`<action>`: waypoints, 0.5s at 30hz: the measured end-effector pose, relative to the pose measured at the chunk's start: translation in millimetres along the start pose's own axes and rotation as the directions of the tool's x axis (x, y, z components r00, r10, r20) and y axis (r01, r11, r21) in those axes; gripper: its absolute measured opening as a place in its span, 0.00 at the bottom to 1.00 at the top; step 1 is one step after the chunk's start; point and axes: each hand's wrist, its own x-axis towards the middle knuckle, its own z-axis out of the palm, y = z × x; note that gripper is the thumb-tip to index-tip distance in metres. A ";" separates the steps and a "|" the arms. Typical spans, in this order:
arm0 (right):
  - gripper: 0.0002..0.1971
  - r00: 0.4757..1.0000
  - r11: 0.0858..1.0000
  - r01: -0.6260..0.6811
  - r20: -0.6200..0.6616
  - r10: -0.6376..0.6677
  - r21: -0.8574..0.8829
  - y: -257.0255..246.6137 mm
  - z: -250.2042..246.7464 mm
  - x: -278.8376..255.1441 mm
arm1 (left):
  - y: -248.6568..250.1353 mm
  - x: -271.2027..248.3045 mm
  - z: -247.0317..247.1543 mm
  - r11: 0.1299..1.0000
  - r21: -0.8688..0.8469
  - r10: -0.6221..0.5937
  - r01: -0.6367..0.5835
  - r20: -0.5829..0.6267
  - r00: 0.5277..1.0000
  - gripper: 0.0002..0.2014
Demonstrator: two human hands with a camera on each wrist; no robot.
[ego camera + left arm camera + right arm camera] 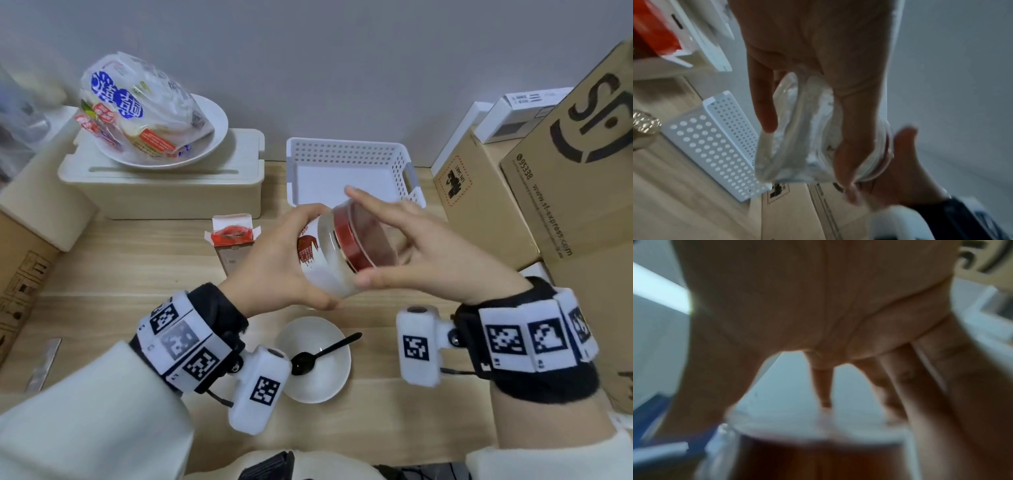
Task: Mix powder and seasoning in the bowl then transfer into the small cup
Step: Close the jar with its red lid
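Clear jar (329, 255) held in the air above the middle of the bench (137, 274), tipped on its side, mouth toward the right. White powder visible through the wall; red-and-white printed label on the body; red lid (352, 240) with a clear outer cap at the mouth end.

Left hand (274, 263) wrapped around the jar body, thumb on the near side, fingers curled over the far side. Confirmed in left wrist view: fingers (764, 110) curled round the transparent base, white powder clinging inside.

Right hand (421, 253) closed on the lid, fingers spread over its rim, thumb below. Right wrist view blurred; fingers (906, 378) touching the clear cap edge only just legible.

White bowl (313, 359) on the bench directly below the jar, toward the near edge. Black spoon (322, 353) lying in it, handle pointing right over the rim.

Opened red-and-white carton (231, 240) upright just left of the left hand. White perforated basket (349, 164) at the far edge, behind the jar.
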 end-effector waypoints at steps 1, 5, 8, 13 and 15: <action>0.36 0.998 0.997 -0.059 -0.031 0.057 -0.047 -2.3 -0.9 1.0 | -1.4 0.7 2.2 1.000 0.008 0.005 -0.005 0.008 1.000 0.51; 0.39 0.994 0.992 -0.109 -0.023 0.107 -0.071 -1.6 -8.0 -2.0 | -5.8 1.9 1.8 0.999 -0.031 -0.010 0.010 0.011 1.000 0.50; 0.44 0.997 0.999 0.017 0.072 -0.014 -0.032 -4.1 -6.2 1.3 | -6.7 2.6 -1.7 1.000 -0.026 -0.012 0.013 0.013 1.000 0.50; 0.37 0.985 0.995 -0.058 -0.166 0.044 -0.078 -8.2 3.8 12.8 | -8.9 -0.3 -2.5 0.997 -0.077 -0.021 0.020 -0.019 1.000 0.48; 0.39 0.988 0.993 -0.088 -0.135 0.077 -0.078 -5.5 3.7 11.9 | -10.6 -2.2 -4.3 0.996 -0.081 -0.031 0.029 -0.017 0.999 0.48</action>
